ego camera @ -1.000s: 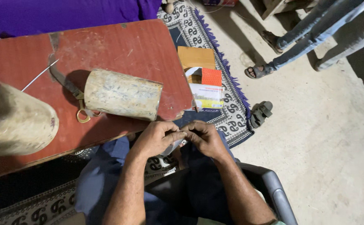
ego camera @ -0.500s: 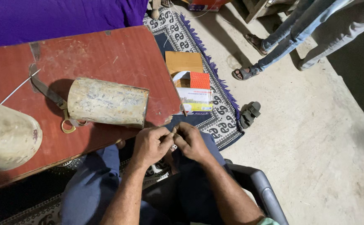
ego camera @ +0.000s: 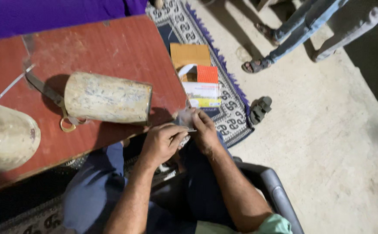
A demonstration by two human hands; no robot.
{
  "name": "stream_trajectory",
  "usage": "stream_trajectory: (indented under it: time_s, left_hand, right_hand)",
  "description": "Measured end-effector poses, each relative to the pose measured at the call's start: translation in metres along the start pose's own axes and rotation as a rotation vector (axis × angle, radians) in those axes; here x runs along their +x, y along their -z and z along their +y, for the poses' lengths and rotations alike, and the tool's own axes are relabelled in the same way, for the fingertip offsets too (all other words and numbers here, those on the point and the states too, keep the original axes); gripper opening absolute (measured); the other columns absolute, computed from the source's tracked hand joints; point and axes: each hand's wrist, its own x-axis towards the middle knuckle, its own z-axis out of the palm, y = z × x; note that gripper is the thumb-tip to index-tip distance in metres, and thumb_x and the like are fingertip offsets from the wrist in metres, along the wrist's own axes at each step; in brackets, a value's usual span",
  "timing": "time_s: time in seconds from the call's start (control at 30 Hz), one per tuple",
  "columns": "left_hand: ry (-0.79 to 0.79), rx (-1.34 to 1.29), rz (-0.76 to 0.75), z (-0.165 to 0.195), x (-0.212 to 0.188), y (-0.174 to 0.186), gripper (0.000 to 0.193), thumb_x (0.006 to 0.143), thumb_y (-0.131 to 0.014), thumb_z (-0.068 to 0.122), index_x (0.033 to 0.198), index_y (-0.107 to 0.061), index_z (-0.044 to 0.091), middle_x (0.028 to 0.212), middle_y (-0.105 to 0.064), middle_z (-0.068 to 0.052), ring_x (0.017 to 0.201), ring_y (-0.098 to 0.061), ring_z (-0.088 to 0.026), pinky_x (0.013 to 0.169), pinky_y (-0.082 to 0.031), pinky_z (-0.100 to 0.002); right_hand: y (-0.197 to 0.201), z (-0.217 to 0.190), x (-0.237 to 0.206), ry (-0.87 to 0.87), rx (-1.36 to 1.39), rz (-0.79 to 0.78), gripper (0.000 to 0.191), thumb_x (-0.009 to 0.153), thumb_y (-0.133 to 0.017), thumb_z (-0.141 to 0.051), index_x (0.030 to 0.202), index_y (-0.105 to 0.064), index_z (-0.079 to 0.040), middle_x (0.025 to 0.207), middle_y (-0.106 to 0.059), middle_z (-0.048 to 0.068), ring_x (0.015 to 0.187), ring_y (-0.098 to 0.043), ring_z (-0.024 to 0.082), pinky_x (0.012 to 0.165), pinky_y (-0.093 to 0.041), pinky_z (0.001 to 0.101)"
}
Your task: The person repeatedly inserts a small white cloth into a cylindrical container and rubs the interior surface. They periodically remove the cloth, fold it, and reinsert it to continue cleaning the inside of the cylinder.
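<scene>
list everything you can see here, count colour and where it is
table: 1, worn red top, upper left
cylinder: 1, pale beige, lying on its side mid-table
second cylinder: 1, pale beige, at the left edge, partly cut off
scissors: 1, dark blades and yellowish handle loops, on the table left of the lying cylinder
small flat piece: 1, greyish, held by both hands at the table's front corner; kind unclear
boxes: a few, tan, orange and white-yellow, on the rug
rug: 1, patterned grey with purple fringe, on the floor
sandal: 1, dark, beside the rug
another person's legs: jeans, top right
chair: 1, grey, bottom
left hand: 1, pinching the piece
right hand: 1, on the piece
</scene>
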Motion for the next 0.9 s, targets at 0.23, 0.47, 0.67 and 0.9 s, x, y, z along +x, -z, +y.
stream_trajectory:
  time_s: [0.23, 0.47, 0.67, 0.9]
  left_hand:
    - [0.305, -0.202, -0.159, -0.017, -0.009, 0.006, 0.013, 0.09, -0.076, 0.013, 0.092, -0.075, 0.001, 0.081, -0.076, -0.009, 0.071, -0.075, -0.017, 0.062, -0.058, -0.031]
    - [0.392, -0.259, 0.007, -0.019, -0.004, 0.016, 0.027, 0.09, -0.079, 0.016, 0.11, -0.071, -0.001, 0.086, -0.077, -0.006, 0.079, -0.073, -0.014, 0.067, -0.058, -0.028]
    - [0.255, -0.1, 0.053, -0.023, -0.006, 0.011, 0.026, 0.089, -0.077, 0.005, 0.114, -0.071, 0.001, 0.098, -0.078, -0.011, 0.091, -0.077, -0.017, 0.078, -0.061, -0.031]
    - [0.325, -0.058, 0.008, -0.025, -0.007, 0.013, 0.016, 0.087, -0.077, 0.001, 0.102, -0.073, 0.001, 0.093, -0.079, -0.012, 0.084, -0.078, -0.017, 0.073, -0.061, -0.03]
  right_hand:
    - [0.018, 0.021, 0.004, 0.15, -0.014, -0.039, 0.026, 0.108, -0.063, -0.017, 0.123, -0.068, 0.004, 0.088, -0.06, 0.001, 0.073, -0.049, 0.009, 0.064, -0.04, 0.0244]
    - [0.006, 0.016, -0.01, 0.077, -0.279, -0.084, 0.03, 0.095, -0.072, -0.012, 0.122, -0.064, -0.001, 0.097, -0.071, 0.003, 0.084, -0.066, 0.01, 0.072, -0.055, 0.0248]
    - [-0.001, 0.017, -0.018, 0.025, -0.309, -0.248, 0.039, 0.094, -0.075, -0.005, 0.129, -0.056, -0.002, 0.098, -0.07, 0.004, 0.088, -0.067, 0.01, 0.078, -0.055, 0.0254]
    - [0.008, 0.025, -0.016, 0.098, -0.373, -0.251, 0.016, 0.096, -0.073, -0.003, 0.111, -0.069, -0.001, 0.095, -0.072, 0.003, 0.084, -0.066, 0.009, 0.075, -0.054, 0.025]
